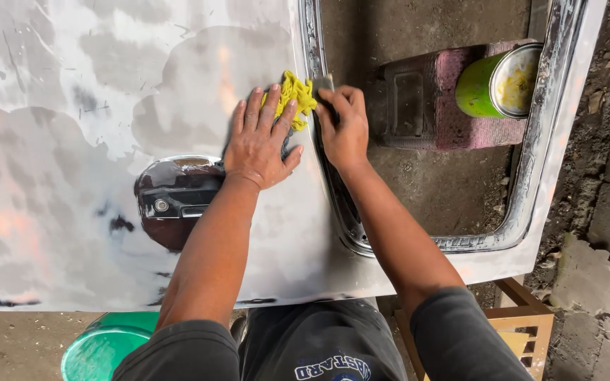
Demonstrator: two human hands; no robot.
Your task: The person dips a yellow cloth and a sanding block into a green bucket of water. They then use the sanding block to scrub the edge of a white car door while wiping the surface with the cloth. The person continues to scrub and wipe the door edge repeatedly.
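Note:
A car door panel [65, 141], sanded to patchy grey and white, lies flat in front of me. My left hand [259, 137] presses flat on a yellow cloth [294, 95] on the panel, close to the window frame edge. My right hand [344, 127] grips a small grey piece, possibly a sanding block or scraper [323, 85], against the chrome window trim [319, 49] right beside the cloth. A dark door handle recess [174, 197] sits just left of my left forearm.
Through the window opening I see a dusty floor, a pink plastic crate [453, 113] and a green tin of yellowish paste [495, 85] lying on it. A green bucket [104, 346] stands below the panel at the left, a wooden stool [524, 328] at the right.

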